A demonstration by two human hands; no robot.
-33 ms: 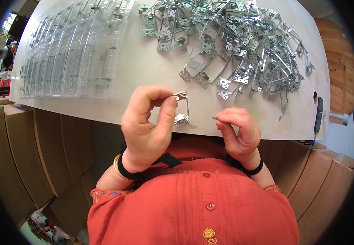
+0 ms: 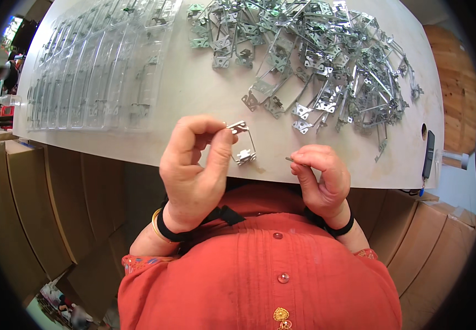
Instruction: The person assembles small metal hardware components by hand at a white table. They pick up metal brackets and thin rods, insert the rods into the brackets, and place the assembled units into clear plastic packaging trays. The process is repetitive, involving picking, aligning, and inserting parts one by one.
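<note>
Between the thumb and forefinger of my left hand (image 2: 192, 173) is a small metal bracket assembly (image 2: 245, 157), pinched at its upper plate. Its lower plate hangs from a thin rod near the table's front edge. To its right, my right hand (image 2: 325, 173) pinches a thin grey metal piece (image 2: 289, 159); only its tip sticks out, so I cannot tell its full shape. The two hands are apart. Beyond them a large heap of similar metal brackets (image 2: 326, 66) with rods lies on the white table (image 2: 194, 88).
Clear plastic trays (image 2: 98, 82) with metal pieces in their long compartments cover the table's left side. A black bar-shaped tool (image 2: 429, 154) lies at the right edge, near a round hole (image 2: 424, 132). Cardboard boxes (image 2: 34, 192) stand below on both sides.
My left hand has shifted slightly left, and the bracket in it has turned a little, so its lower plate shows more. My right hand is still.
</note>
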